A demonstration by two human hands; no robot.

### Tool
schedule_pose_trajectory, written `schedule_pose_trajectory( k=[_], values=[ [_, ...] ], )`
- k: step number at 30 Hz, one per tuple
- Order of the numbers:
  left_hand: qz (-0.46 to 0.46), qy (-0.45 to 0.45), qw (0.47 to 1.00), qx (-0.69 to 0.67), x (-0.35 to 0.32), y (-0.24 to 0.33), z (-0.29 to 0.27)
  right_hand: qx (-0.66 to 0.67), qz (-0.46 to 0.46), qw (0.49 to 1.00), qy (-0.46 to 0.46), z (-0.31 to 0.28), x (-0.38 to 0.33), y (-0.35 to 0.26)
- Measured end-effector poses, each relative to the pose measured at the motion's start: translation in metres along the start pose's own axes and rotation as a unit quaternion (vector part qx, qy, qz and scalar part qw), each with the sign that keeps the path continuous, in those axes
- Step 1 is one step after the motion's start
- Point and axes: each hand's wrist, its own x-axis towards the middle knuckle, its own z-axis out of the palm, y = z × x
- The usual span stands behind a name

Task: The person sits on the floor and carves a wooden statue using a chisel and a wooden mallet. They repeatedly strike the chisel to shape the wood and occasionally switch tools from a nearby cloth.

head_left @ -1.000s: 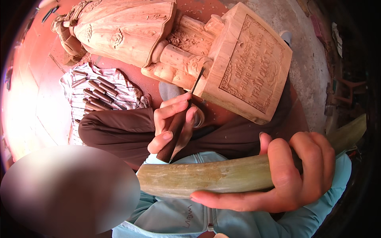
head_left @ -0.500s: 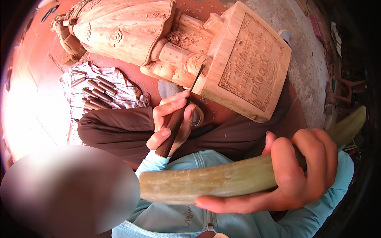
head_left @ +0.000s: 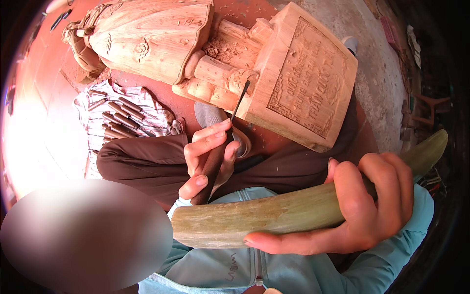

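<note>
My left hand (head_left: 210, 157) is shut on a thin dark-handled chisel (head_left: 239, 104). Its blade tip rests on carved detail near the foot of a pale wooden statue (head_left: 152, 39), which lies on its side. The statue's square carved base (head_left: 306, 88) faces me. My right hand (head_left: 372, 201) grips a long curved greenish-brown horn-shaped mallet (head_left: 274, 218). The mallet is held crosswise over my lap, below and in front of the chisel hand. My crossed legs in dark brown trousers (head_left: 142, 164) are under both hands.
A striped cloth (head_left: 147, 115) with several wooden-handled chisels (head_left: 120, 120) lies on the red floor (head_left: 49, 98) to my left. Grey concrete ground (head_left: 382, 73) spreads to the right, with clutter at the far right edge. A grey shoe (head_left: 210, 115) shows beside the statue.
The mallet has tilted a little, its thin right end rising slightly with my right hand. My left hand and the chisel have stayed on the carving.
</note>
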Motion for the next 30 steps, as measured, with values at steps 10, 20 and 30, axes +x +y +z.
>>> schedule_pose_trajectory(
  k=[10, 20, 30],
  values=[
    [-0.135, 0.011, 0.99, 0.032, 0.003, 0.005, 0.0, 0.055, -0.057, 0.997, 0.0, -0.007, 0.011, 0.004],
    [-0.058, 0.04, 0.997, 0.039, -0.008, -0.004, 0.007, -0.026, -0.056, 0.996, 0.072, 0.003, 0.025, -0.009],
    [-0.094, 0.018, 0.995, 0.041, -0.005, -0.006, -0.001, -0.036, -0.036, 0.992, 0.111, 0.009, 0.028, -0.015]
  ],
)
